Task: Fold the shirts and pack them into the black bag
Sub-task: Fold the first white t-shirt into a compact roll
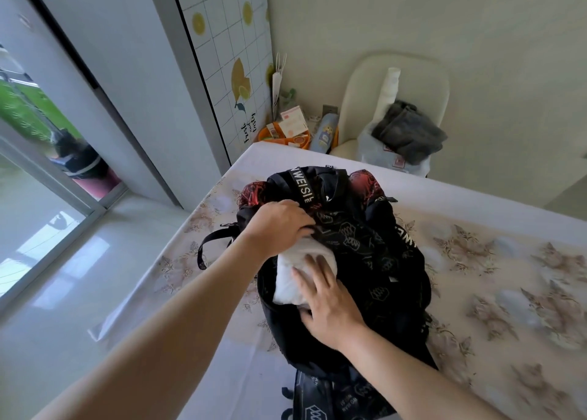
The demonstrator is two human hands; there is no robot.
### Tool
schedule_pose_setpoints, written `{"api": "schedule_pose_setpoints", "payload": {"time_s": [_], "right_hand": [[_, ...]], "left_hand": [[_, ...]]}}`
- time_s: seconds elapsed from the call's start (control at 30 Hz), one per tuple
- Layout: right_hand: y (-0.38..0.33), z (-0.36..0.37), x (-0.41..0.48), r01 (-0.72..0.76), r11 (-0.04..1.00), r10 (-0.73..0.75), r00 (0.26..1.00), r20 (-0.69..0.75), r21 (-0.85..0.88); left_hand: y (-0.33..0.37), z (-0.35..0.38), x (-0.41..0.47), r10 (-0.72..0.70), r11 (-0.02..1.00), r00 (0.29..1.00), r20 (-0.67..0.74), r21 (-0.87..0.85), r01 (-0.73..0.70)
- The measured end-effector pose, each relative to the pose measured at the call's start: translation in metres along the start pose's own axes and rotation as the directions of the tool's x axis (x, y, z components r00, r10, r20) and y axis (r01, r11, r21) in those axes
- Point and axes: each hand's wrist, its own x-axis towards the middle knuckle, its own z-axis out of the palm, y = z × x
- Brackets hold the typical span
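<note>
1. Shirt [293, 278], white and folded, sits half inside the open mouth of the bag [365, 245]. The bag lies flat near the left edge of the worktop [495, 216].
2. The left hand [279, 226] grips the upper rim of the opening with curled fingers, probably to keep the mouth wide.
3. The right hand [327, 302] lies flat on the shirt with straight fingers and grasps nothing. It seems to push the shirt down so that the fold stays.
4. I judge that the packing of this shirt is nearly done. No other shirt shows on the worktop.
5. The worktop has a pale flowered cover.
6. Behind its far edge stands a cream chair [359, 79] with a grey cloth [409, 130], and at the far left corner an orange basket [279, 138]. A glass door [35, 216] is on the left.
</note>
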Motion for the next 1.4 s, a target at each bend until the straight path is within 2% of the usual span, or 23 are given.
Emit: {"api": "schedule_pose_setpoints", "payload": {"time_s": [0.1,0.17,0.3,0.4,0.47,0.5,0.57,0.73,0.87,1.0,1.1,1.23,1.3,1.4], "right_hand": [[0.002,-0.007,0.021,-0.014,0.994,0.019,0.999,-0.050,0.107],[0.013,-0.012,0.036,0.024,0.981,-0.005,0.995,-0.097,0.195],[0.026,-0.025,0.079,0.057,0.980,-0.036,0.993,-0.116,0.189],[0.019,-0.036,0.102,-0.083,0.996,0.087,0.993,-0.083,0.045],[0.008,-0.035,0.095,-0.251,0.968,0.250,0.962,-0.113,0.002],[0.000,-0.030,0.087,-0.333,0.941,0.339,0.930,-0.145,0.064],[-0.017,-0.015,0.071,-0.387,0.893,0.427,0.890,-0.160,0.231],[-0.014,-0.019,0.103,-0.262,0.843,0.327,0.943,-0.062,0.470],[0.001,-0.045,0.129,-0.299,0.836,0.293,0.952,0.086,0.460],[-0.008,-0.024,0.105,-0.228,0.892,0.300,0.944,-0.134,0.391],[-0.009,-0.017,0.079,-0.223,0.919,0.290,0.941,-0.176,0.326],[0.011,-0.039,0.036,-0.055,0.934,0.211,0.881,-0.423,0.352],[0.029,-0.056,0.007,-0.012,0.928,0.178,0.891,-0.417,0.372],[0.063,-0.082,-0.044,-0.041,0.913,0.204,0.908,-0.366,0.406]], "left_hand": [[0.000,-0.024,0.012,-0.263,0.959,0.958,-0.116,-0.139,0.246],[-0.007,-0.037,0.016,-0.366,0.919,0.908,-0.206,-0.236,0.317],[-0.008,-0.049,0.016,-0.382,0.909,0.897,-0.221,-0.267,0.321],[-0.010,-0.044,0.016,-0.415,0.890,0.885,-0.213,-0.297,0.346],[-0.014,-0.043,0.018,-0.454,0.862,0.865,-0.212,-0.349,0.367],[-0.016,-0.043,0.018,-0.468,0.850,0.858,-0.210,-0.371,0.373],[-0.018,-0.043,0.020,-0.489,0.831,0.849,-0.201,-0.404,0.383],[-0.013,-0.038,0.019,-0.529,0.758,0.828,-0.183,-0.541,0.365],[-0.017,-0.034,0.019,-0.535,0.762,0.818,-0.209,-0.538,0.361],[-0.021,-0.033,0.019,-0.549,0.758,0.817,-0.177,-0.516,0.398],[-0.017,-0.034,0.021,-0.538,0.783,0.834,-0.121,-0.439,0.441],[-0.001,-0.036,0.019,-0.495,0.820,0.866,0.073,-0.291,0.493],[0.018,-0.037,0.017,-0.450,0.858,0.882,0.141,-0.207,0.470],[0.069,-0.036,0.015,-0.406,0.897,0.906,0.119,-0.135,0.420]]}}
